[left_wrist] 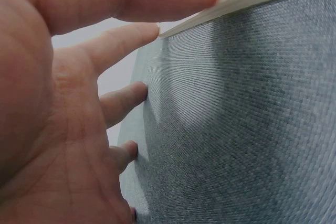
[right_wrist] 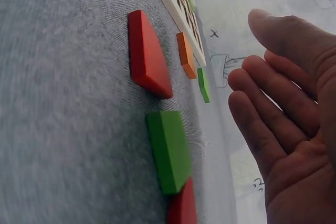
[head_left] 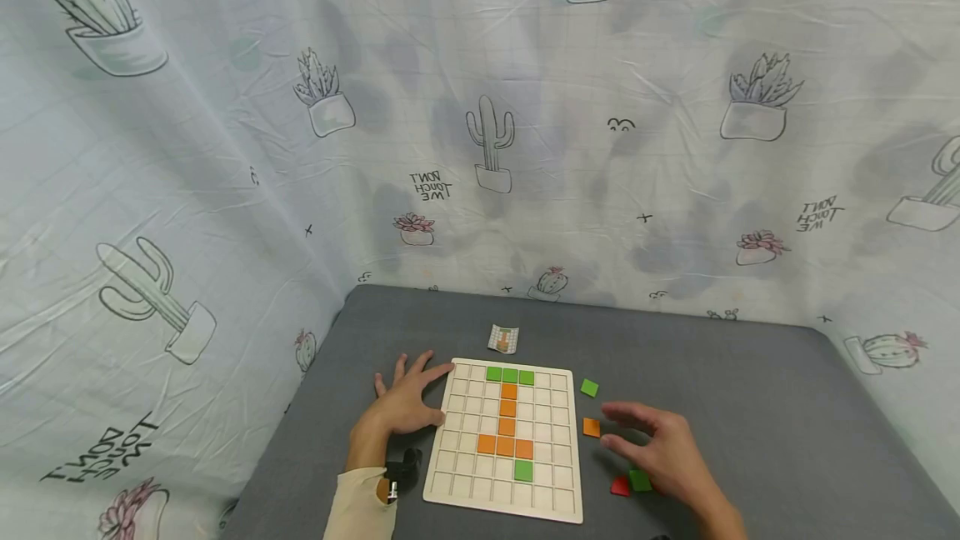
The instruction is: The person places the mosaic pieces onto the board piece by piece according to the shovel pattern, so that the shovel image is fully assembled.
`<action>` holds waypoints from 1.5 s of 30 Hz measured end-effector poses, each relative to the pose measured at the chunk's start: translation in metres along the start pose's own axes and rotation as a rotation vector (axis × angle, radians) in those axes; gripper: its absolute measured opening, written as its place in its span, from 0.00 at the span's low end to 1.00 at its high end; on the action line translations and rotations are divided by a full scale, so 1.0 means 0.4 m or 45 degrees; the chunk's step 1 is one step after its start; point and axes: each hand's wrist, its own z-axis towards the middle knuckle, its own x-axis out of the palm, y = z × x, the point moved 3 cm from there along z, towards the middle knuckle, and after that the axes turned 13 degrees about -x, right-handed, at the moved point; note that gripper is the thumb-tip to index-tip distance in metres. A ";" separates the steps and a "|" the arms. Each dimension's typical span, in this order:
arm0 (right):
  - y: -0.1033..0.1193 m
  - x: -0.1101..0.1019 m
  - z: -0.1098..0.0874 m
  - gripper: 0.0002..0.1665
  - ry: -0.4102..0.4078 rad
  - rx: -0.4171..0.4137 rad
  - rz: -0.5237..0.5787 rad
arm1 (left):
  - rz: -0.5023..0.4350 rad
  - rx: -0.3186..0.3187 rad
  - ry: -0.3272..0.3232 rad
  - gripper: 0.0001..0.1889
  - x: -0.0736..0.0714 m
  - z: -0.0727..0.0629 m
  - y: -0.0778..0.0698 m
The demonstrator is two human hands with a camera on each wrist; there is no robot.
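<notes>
A pale gridded board [head_left: 465,486] lies on the grey table. Three green tiles [head_left: 510,376] sit in its far row, with several orange tiles [head_left: 507,408] running down below them into a short crossbar. One more green tile [head_left: 522,471] lies under the crossbar's right end. My left hand [head_left: 405,407] has its fingers spread, thumb and index finger touching the board's left edge. To the right of the board, my right hand [head_left: 663,448] hovers with thumb and fingers apart, nothing between them. Nearest its fingertips is a loose orange tile [head_left: 591,427].
A loose green tile [head_left: 589,388] lies beyond the orange one. Near the right wrist are a red tile [right_wrist: 149,59], a green tile [right_wrist: 170,153] and a second red tile [right_wrist: 184,205]. Behind the board lies a small patterned card [head_left: 503,339]. A cactus-print curtain [head_left: 555,215] surrounds the table.
</notes>
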 end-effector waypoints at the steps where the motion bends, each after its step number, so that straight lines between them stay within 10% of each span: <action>1: -0.001 0.003 0.000 0.25 -0.001 0.003 0.002 | -0.004 0.004 -0.002 0.46 -0.001 0.000 -0.001; 14: -0.017 0.039 0.016 0.26 0.043 0.188 0.059 | 0.006 0.004 -0.008 0.46 -0.002 0.001 0.001; 45: -0.023 0.063 0.030 0.23 0.040 0.164 -0.127 | -0.012 0.008 -0.002 0.46 0.001 0.002 0.005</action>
